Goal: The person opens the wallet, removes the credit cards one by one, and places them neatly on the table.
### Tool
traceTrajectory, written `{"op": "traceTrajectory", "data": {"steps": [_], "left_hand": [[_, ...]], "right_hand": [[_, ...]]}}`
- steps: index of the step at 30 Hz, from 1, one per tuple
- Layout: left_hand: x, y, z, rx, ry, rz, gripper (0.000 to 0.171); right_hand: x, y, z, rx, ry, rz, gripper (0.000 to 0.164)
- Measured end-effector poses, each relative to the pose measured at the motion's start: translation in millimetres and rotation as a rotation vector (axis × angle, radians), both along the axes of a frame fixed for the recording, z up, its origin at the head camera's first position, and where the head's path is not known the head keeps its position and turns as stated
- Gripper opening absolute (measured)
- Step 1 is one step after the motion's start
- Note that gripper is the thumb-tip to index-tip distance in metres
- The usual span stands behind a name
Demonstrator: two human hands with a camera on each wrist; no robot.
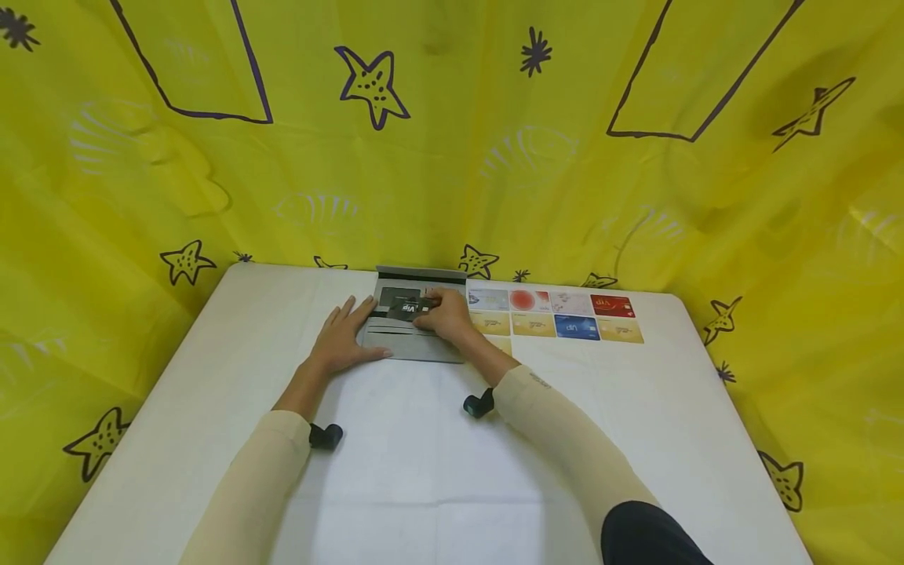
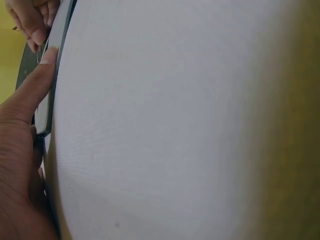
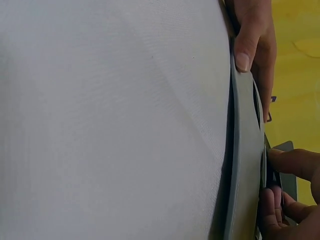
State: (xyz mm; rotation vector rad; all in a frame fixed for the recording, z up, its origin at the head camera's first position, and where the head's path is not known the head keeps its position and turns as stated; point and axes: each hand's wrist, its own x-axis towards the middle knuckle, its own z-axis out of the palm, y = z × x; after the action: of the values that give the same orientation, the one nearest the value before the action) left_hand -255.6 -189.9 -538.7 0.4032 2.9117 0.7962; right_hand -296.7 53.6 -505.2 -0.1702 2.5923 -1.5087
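Note:
A grey card wallet [image 1: 417, 350] lies unfolded at the far side of the white table, with card slots across it and a raised flap at its back edge. My left hand [image 1: 341, 339] rests on its left side, fingers spread, the thumb [image 3: 243, 59] pressing the near edge in the right wrist view. My right hand [image 1: 452, 315] pinches a black VIP card [image 1: 401, 309] between thumb and fingers over the slots. Whether the card's lower edge is inside a slot cannot be told. In the left wrist view the wallet [image 2: 46, 112] shows edge-on.
Right of the wallet lie several cards in rows, among them a red card [image 1: 613, 306], a blue card [image 1: 577, 327] and a gold card [image 1: 533, 324]. One gold card [image 1: 503, 344] sits nearer me, partly behind my right wrist. A yellow patterned curtain [image 1: 438, 157] hangs behind the table [image 1: 424, 455].

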Motion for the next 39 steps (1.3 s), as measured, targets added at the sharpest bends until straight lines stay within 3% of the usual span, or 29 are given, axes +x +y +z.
{"op": "traceTrajectory", "data": {"steps": [9,20,39], "left_hand": [[0.4,0,-2.7,-0.005,-0.001,0.003,0.111],[2.5,-1,-0.6,0.019,0.019,-0.018,0.112],[0.5,0,-1.6,0.008,0.030,-0.020,0.111]], "right_hand": [[8.3,15,-2.1,-0.030,0.052,0.020,0.051],[21.3,28,-2.5,0.110,0.213,0.009,0.054],[29.5,59,5.0,0.274,0.230,0.065,0.059]]}}
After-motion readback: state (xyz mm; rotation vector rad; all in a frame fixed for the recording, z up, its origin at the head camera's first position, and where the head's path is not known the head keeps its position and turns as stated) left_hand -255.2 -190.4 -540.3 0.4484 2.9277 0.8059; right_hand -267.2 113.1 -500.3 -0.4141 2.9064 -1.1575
